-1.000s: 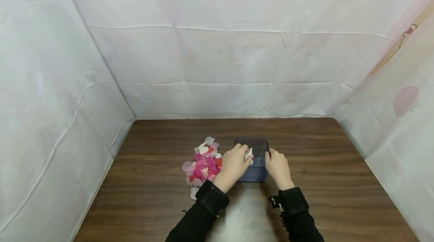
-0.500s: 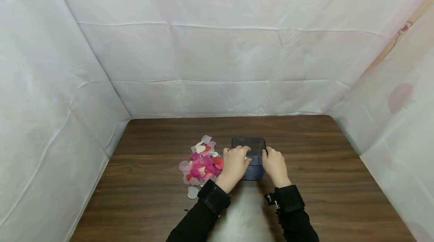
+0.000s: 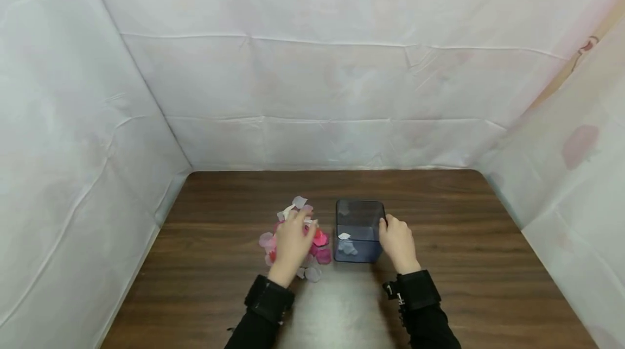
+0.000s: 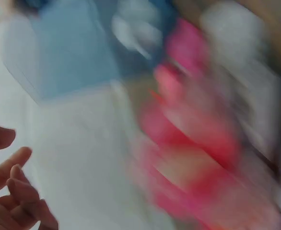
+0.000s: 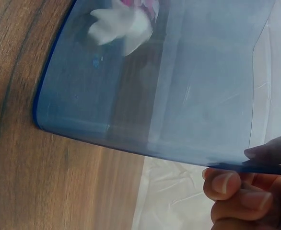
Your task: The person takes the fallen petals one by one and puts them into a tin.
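Observation:
A see-through blue-grey plastic box (image 3: 360,220) stands on the table, with a few white petals (image 3: 348,247) at its bottom. My right hand (image 3: 399,243) pinches the box's right rim; the right wrist view shows thumb and fingers (image 5: 226,184) on either side of that wall. To the left of the box lies a pile of pink, red and white artificial flower petals (image 3: 322,255). Over this pile is my left hand (image 3: 291,243), partly covering it. In the left wrist view its fingers (image 4: 23,191) are loosely bent with nothing held, and the petals are blurred.
The brown wood-grain table (image 3: 478,262) extends around the box and petals. White cloth walls (image 3: 312,83) enclose its back and both sides. A pale loose petal (image 3: 312,273) lies at the near edge of the pile.
My left hand has moved left from over the box to the petal pile, letting go of white petals, which now lie in the box. My right hand stays on the rim.

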`<action>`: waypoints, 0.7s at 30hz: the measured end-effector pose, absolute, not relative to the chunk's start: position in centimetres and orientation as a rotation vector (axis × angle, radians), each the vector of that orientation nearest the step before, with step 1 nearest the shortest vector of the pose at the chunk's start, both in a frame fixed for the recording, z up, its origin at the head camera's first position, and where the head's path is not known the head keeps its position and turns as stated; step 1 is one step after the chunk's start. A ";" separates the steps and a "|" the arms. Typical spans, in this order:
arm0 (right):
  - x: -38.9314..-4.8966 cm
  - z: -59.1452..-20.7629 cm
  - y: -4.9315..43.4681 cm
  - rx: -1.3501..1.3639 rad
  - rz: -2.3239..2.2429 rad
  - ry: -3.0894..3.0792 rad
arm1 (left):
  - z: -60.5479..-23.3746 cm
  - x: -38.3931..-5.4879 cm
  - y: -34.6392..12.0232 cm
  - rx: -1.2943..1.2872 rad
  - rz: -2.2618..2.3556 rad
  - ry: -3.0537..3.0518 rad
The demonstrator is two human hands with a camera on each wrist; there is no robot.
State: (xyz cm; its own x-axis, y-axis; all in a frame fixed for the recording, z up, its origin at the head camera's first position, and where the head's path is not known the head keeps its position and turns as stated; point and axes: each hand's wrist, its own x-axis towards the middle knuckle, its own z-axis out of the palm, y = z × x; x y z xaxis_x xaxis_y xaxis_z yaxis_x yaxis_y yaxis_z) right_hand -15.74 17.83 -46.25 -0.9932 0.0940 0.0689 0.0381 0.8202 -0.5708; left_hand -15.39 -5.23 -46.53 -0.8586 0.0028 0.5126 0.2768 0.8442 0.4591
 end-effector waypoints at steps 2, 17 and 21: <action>-15.7 -46.3 17.8 -0.115 0.905 -2.905 | -47.9 -15.2 -7.6 -0.135 -0.695 -2.576; -16.1 -45.8 18.3 -0.151 0.728 -2.989 | -51.5 -11.4 -13.5 0.084 -0.771 -2.831; -16.0 -45.9 18.3 -0.131 0.750 -3.034 | -51.8 -11.0 -13.4 0.074 -0.751 -2.877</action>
State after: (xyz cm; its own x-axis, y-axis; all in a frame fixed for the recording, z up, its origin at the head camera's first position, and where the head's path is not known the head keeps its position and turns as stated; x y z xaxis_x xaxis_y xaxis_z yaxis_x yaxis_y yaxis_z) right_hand -15.97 18.30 -45.86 -0.9964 0.0843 -0.0065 0.0776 0.8815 -0.4658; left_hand -10.96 -13.38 -51.78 -0.9848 -0.0899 0.1487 -0.0058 0.8723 0.4889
